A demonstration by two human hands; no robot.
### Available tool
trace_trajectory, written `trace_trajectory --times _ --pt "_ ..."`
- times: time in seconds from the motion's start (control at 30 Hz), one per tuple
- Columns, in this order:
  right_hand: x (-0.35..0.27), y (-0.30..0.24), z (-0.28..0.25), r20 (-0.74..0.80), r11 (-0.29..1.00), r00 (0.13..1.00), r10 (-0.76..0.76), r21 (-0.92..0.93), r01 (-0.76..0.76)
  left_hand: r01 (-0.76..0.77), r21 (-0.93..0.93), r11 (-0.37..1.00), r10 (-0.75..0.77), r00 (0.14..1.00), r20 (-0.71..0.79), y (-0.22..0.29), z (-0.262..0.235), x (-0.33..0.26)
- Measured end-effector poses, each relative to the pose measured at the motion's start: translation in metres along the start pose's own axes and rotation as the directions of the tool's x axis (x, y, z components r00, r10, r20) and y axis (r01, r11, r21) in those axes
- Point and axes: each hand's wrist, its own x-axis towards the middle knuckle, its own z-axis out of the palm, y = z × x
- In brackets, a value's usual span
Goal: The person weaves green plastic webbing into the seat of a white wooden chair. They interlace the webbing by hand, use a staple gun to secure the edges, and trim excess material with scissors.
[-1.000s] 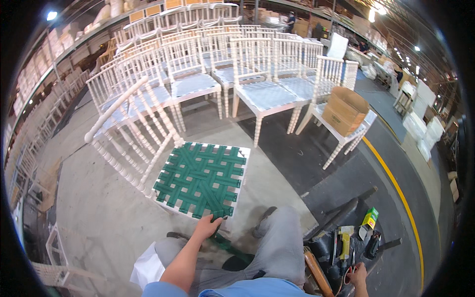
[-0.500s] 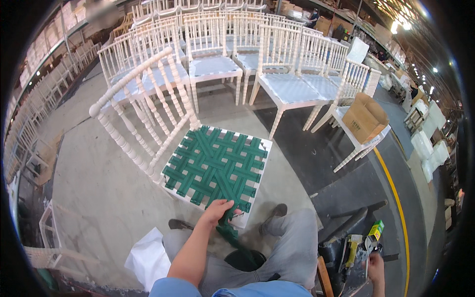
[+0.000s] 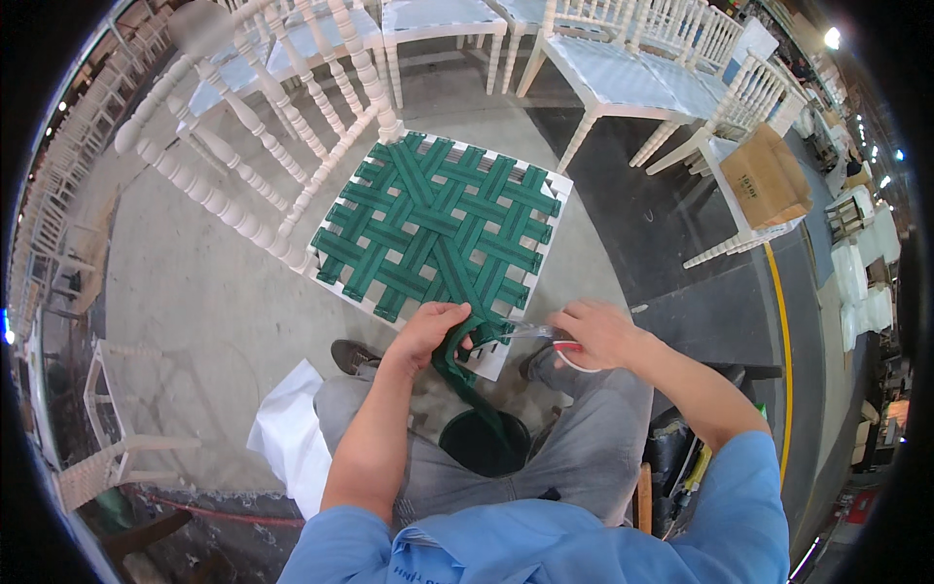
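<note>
A white chair (image 3: 253,165) stands in front of me, its seat frame woven with green webbing (image 3: 438,229). My left hand (image 3: 428,331) grips the loose end of the green strap (image 3: 462,365) at the seat's near edge. The strap runs down to a dark roll (image 3: 484,443) between my knees. My right hand (image 3: 593,334) holds scissors with red and white handles (image 3: 559,348), the blades pointing left at the strap beside my left hand.
Rows of white chairs (image 3: 623,78) stand behind and to the right, one carrying a cardboard box (image 3: 769,180). White sheet material (image 3: 292,443) lies on the concrete floor by my left leg. A yellow floor line (image 3: 783,341) runs along the right.
My head has dropped closer to the seat. My right hand came up from the lower right with the scissors to the strap. My left hand closed on the strap end.
</note>
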Motion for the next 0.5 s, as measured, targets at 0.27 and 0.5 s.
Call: trace_trajectory --times 0.27,0.5 --pt "0.053 0.002 0.034 -0.021 0.959 0.962 -0.272 -0.090 0.270 0.010 0.003 1.000 -0.010 0.993 0.121 0.002 0.000 -0.003" --pt "0.049 0.007 0.041 0.042 0.969 0.970 -0.241 -0.046 0.243 -0.033 0.019 0.999 0.026 0.956 0.291 0.007 0.001 -0.012"
